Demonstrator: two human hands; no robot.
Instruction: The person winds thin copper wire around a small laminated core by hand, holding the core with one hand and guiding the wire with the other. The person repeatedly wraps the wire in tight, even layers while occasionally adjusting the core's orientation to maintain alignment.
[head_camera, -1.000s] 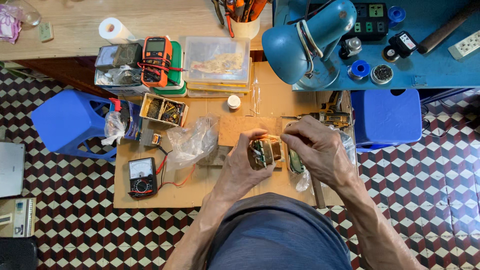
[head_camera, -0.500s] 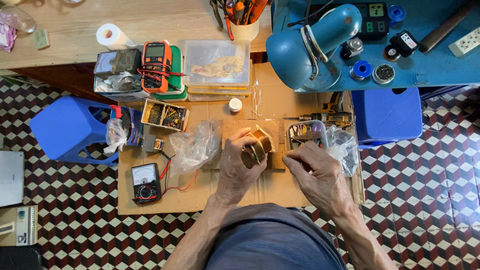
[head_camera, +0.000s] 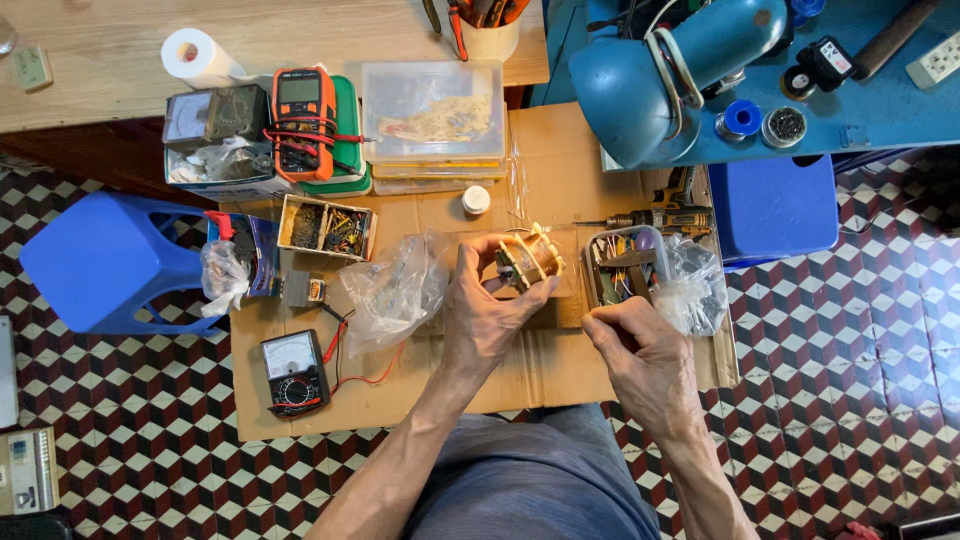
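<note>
Wound coil (head_camera: 530, 258): small, yellowish, held in the closed grip of the left hand (head_camera: 487, 305) above a cardboard sheet (head_camera: 520, 370); details unclear. Right hand (head_camera: 640, 350): curled beside a parts tray (head_camera: 622, 265), contents of grip hidden. Beyond: checkered floor (head_camera: 120, 400), blue stool (head_camera: 100, 260), wooden table (head_camera: 100, 60).
</note>
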